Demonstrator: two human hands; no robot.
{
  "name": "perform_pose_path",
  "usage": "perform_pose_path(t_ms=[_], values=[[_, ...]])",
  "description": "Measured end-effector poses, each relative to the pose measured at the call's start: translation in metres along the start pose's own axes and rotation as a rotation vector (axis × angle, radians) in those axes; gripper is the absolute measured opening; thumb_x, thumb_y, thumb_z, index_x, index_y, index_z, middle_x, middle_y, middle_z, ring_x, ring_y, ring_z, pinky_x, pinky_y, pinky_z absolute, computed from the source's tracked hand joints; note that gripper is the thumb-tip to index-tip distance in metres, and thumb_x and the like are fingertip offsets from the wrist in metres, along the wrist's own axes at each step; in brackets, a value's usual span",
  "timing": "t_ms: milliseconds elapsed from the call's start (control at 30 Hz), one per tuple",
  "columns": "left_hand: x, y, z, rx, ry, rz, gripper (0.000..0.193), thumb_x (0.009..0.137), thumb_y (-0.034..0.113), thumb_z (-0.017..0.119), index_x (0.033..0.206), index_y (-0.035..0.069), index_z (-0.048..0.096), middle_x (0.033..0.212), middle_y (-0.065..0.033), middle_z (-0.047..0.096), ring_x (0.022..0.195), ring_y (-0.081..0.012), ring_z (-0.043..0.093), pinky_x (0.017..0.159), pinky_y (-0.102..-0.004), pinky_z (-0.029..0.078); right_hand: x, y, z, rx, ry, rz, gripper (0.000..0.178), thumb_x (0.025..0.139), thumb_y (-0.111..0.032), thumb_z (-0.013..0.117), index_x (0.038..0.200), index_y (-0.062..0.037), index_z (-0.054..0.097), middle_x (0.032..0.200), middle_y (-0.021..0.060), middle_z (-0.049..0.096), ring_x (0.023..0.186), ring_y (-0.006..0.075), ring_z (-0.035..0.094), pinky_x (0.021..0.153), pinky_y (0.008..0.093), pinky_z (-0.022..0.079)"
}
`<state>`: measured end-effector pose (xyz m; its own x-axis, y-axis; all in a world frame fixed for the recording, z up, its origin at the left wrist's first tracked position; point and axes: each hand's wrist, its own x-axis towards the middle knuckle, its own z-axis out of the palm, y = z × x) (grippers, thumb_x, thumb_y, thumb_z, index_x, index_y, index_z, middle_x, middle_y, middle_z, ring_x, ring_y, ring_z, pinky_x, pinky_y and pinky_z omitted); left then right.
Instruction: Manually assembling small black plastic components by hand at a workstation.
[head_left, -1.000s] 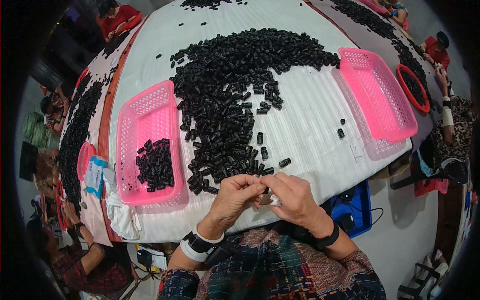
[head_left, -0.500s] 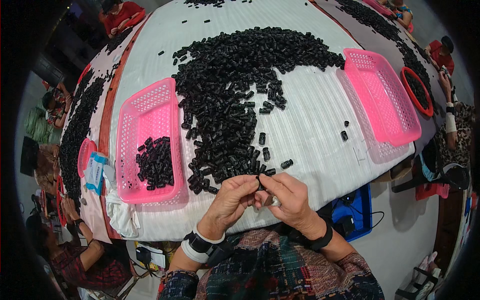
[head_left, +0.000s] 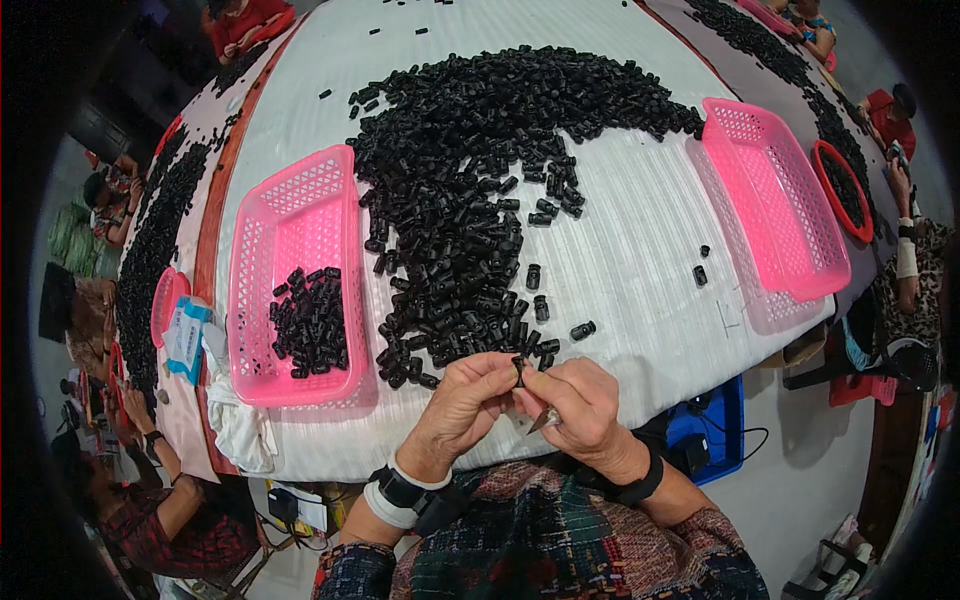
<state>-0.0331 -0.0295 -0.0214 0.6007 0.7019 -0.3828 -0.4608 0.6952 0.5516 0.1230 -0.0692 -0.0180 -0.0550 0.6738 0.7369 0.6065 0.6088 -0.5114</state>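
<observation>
My left hand point(head_left: 468, 402) pinches a small black plastic piece point(head_left: 518, 372), which looks like a barrel cord lock, between thumb and fingers. The fingertips of my right hand point(head_left: 580, 402) meet it from the other side. A small pointed metal blade point(head_left: 545, 419) juts from under the right hand's curled fingers; its handle is hidden. Just beyond both hands spreads a large heap of the same black pieces point(head_left: 450, 250). To the left, a pink perforated basket point(head_left: 245, 300) holds a pile of black pieces point(head_left: 310, 325).
Another pink basket point(head_left: 770, 215) stands at the right edge of the white-covered table point(head_left: 640, 240). A white cloth point(head_left: 238, 420) and a blue-white packet point(head_left: 186, 340) lie at left. Below the right edge is a blue crate point(head_left: 722, 430). Other people work at neighbouring tables.
The blade in my right hand now shows more plainly, its tip pointing down and left. Both hands stay together at the black piece. The view has shifted slightly.
</observation>
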Motion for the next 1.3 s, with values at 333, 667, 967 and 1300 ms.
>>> perform_pose_path(t_ms=[333, 667, 967, 1300], values=[[0.002, -0.001, -0.006, -0.040, -0.051, -0.003, 0.016, 0.084, 0.009, 0.058, 0.096, -0.002, 0.060, 0.087, -0.0084, 0.063, 0.076, -0.0138, 0.061, 0.068, -0.0245, 0.051, 0.003, -0.001, 0.003, -0.005, -0.021, 0.012, 0.027, 0.066, -0.003, 0.071, 0.090, 0.0021, 0.062, 0.059, 0.0053, 0.051, 0.046, 0.0179, 0.047, 0.043, 0.0287, 0.035], [0.001, -0.001, -0.003, -0.102, -0.005, -0.002, 0.014, 0.083, 0.000, 0.055, 0.097, -0.002, 0.058, 0.089, -0.0092, 0.062, 0.080, -0.0159, 0.061, 0.074, -0.0275, 0.052, 0.006, -0.002, 0.004, 0.003, -0.003, -0.016, 0.027, 0.065, -0.004, 0.072, 0.089, 0.0003, 0.061, 0.055, 0.0032, 0.047, 0.045, 0.0172, 0.045, 0.041, 0.0289, 0.032], [0.001, 0.003, 0.008, 0.209, 0.009, -0.017, 0.013, 0.085, 0.008, 0.057, 0.097, 0.001, 0.058, 0.086, -0.0037, 0.060, 0.076, -0.0095, 0.058, 0.066, -0.0218, 0.048, 0.015, -0.010, -0.021, -0.010, -0.307, 0.283, 0.055, 0.053, -0.008, 0.077, 0.103, -0.0043, 0.056, 0.082, 0.0071, 0.049, 0.063, 0.0206, 0.056, 0.053, 0.0284, 0.046], [-0.002, 0.004, 0.015, 0.007, -0.151, -0.151, 0.024, 0.089, 0.019, 0.053, 0.103, -0.001, 0.058, 0.089, -0.0063, 0.061, 0.076, -0.0115, 0.057, 0.066, -0.0240, 0.046, 0.009, -0.009, -0.020, 0.400, -0.119, 0.507, 0.032, 0.067, 0.001, 0.070, 0.098, -0.0002, 0.062, 0.084, 0.0052, 0.051, 0.070, 0.0111, 0.053, 0.061, 0.0224, 0.044]])
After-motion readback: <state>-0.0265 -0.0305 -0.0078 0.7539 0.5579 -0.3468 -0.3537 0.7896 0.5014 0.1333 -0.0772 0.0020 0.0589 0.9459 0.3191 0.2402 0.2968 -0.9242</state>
